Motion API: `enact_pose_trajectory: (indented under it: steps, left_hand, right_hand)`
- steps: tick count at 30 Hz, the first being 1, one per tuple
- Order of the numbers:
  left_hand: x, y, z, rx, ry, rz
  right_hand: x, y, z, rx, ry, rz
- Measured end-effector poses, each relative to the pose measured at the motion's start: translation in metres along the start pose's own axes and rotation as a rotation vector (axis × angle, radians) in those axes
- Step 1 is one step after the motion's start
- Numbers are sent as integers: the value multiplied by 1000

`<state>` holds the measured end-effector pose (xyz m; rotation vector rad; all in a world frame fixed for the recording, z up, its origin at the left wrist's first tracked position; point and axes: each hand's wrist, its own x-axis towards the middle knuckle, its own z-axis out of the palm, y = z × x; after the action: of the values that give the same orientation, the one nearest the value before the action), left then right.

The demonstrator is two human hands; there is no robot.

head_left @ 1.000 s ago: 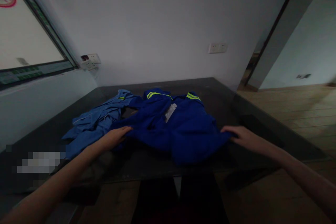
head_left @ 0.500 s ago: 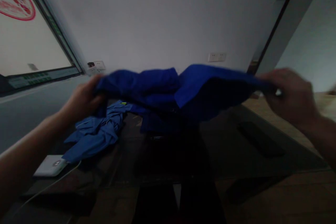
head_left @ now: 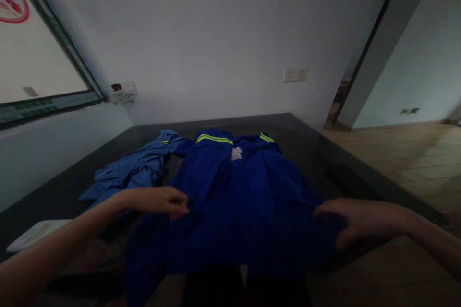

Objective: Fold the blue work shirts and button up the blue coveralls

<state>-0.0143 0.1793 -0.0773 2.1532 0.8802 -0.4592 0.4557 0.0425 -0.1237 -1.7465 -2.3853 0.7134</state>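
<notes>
A dark blue work jacket (head_left: 234, 201) with fluorescent yellow stripes is spread over the dark table, its lower part hanging past the near edge. A pale label shows near its collar. On the jacket's left side, my left hand (head_left: 171, 202) is closed, its curled fingers pinching the cloth. At the right side, my right hand (head_left: 345, 218) rests on the cloth with thumb and fingers apart. Left of the jacket lies a crumpled lighter blue garment (head_left: 133, 170).
The dark table (head_left: 288, 127) stands against a white wall with sockets (head_left: 295, 75). A white box-like object (head_left: 34, 235) sits at the near left, partly behind my left forearm. A dark flat object (head_left: 349, 180) lies on the right.
The jacket, held up and stretched between both hands before, now lies spread on the table. Both hands have come down and closer to me, and the right thumb and fingers have parted.
</notes>
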Motion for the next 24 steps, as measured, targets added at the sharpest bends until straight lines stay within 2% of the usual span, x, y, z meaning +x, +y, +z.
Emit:
enact_pose_trajectory:
  steps: [1,3,6,7,9,10,12,15,18,20,24]
  left_hand:
    - [10,2,-12,21,42,14]
    - [36,7,-32,110,214,23]
    - [92,18,-46,234,568,-95]
    - [112,22,-46,252,642,-135]
    - [151,26,-42,296,756,-234]
    - [167,26,-38,324,791,-294]
    - [189,21,-28,376,801,-398]
    - [198,6,-12,398,762,-428]
    - [187,-8,-1,414,765,-408]
    - [176,-13,4,407,744,-415]
    - [152,-15,13,398,703,-438]
  right_hand:
    - [6,-5,-14,40,-54,-5]
    - [28,-16,-41,87,-102,-40]
    - [87,-29,-66,-28,53,-106]
    - [110,-32,-68,-95,136,-68]
    - [155,-37,-61,-197,355,106]
    - [174,-39,-52,-202,417,169]
    - [204,-41,-27,-165,457,223]
    - [228,-41,18,-196,403,166]
    - [232,-38,50,-275,398,86]
    - [229,-36,59,-262,422,46]
    - [214,-38,59,-173,470,-22]
